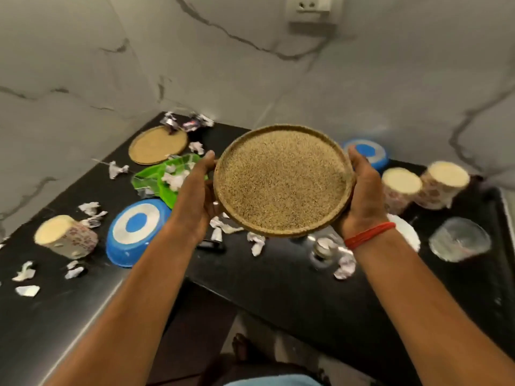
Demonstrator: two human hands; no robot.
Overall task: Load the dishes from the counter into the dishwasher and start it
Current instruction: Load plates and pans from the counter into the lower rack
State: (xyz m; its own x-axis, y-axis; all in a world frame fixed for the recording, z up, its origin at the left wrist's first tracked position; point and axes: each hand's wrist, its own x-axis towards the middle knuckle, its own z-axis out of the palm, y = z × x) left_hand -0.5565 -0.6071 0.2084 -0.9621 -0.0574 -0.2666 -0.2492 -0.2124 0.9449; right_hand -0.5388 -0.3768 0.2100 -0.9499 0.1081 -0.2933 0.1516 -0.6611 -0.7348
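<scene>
I hold a round speckled tan plate (pixel 282 181) up above the black counter (pixel 278 288), tilted toward me. My left hand (pixel 196 196) grips its left rim and my right hand (pixel 362 190) grips its right rim. A second tan plate (pixel 156 146) lies at the back left. Two blue bowls sit upside down, one at the left (pixel 135 235), one at the back right (pixel 370 151). Patterned cups stand upside down at the left (pixel 67 236) and the right (pixel 404 190), (pixel 441 183). A clear glass bowl (pixel 459 239) and a white plate (pixel 407 232) lie at the right.
Crumpled paper scraps (pixel 256 243) are scattered over the counter. A green leaf-shaped dish (pixel 164 176) holds more scraps. Marbled walls close the corner, with a socket (pixel 310 8) high up. A small glass jar (pixel 323 250) stands under the plate. The counter's front edge runs below my arms.
</scene>
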